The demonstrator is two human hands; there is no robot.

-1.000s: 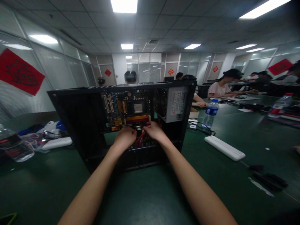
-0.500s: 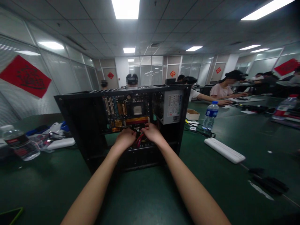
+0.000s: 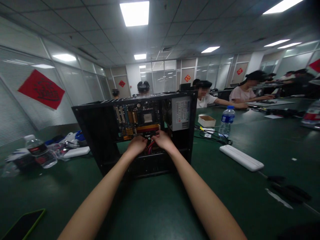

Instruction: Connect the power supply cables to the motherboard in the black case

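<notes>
An open black computer case (image 3: 100, 133) stands on the green table, its motherboard (image 3: 136, 120) and grey power supply (image 3: 181, 113) facing me. Both my hands reach inside, just below the motherboard. My left hand (image 3: 136, 145) is closed, knuckles up, beside a bundle of red cables (image 3: 150, 146). My right hand (image 3: 162, 139) is closed with its fingertips pinched at a connector near the board's lower edge. What the fingers grip is too small and dark to name.
A white keyboard (image 3: 241, 157) and water bottle (image 3: 227, 120) lie right of the case, with a small cardboard box (image 3: 207, 120) and black cables. Another bottle (image 3: 40, 155) and bags sit at left. A phone (image 3: 23, 225) lies near left. Several people work at the far tables.
The view has swung slightly right and back, so the case sits further right in frame. Both hands stay at the same spot below the motherboard, shifting only slightly.
</notes>
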